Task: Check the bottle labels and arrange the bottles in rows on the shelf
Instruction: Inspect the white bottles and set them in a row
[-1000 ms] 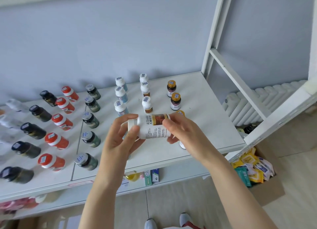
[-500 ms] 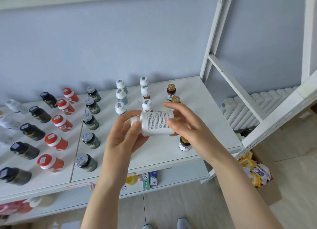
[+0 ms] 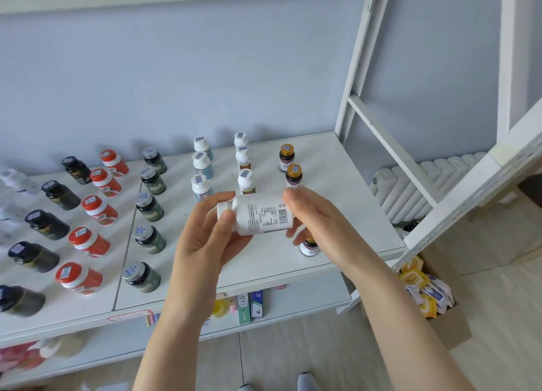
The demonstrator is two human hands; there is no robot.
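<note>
- Bottle under check: white bottle point(image 3: 258, 214), held in the air over the front part of the shelf point(image 3: 337, 162), not resting on it.
- Long axis lies sideways, roughly along the shelf's front edge. The cap point(image 3: 224, 210) points to the person's left, the base to their right. The printed label with its barcode point(image 3: 282, 216) faces up toward the camera.
- Left hand point(image 3: 205, 244) grips the cap end, fingers curled round it and thumb across the front.
- Right hand point(image 3: 319, 217) grips the base end, thumb on top, fingers wrapped behind and under.
- On the shelf, farther back: a row of white-capped bottles point(image 3: 245, 182) runs front to back, straight behind the held one. Gold-capped bottles point(image 3: 293, 175) stand in a row to the right of those.
- One small dark bottle point(image 3: 309, 247) stands near the shelf's front edge, partly hidden under the right hand.
- Judgement: label reading is in hand; placing is not yet done.
- Judgement: to join a row the bottle must be tipped cap-up. The white-capped row looks the likely match, and its free front spot sits slightly nearer the left hand.
</note>
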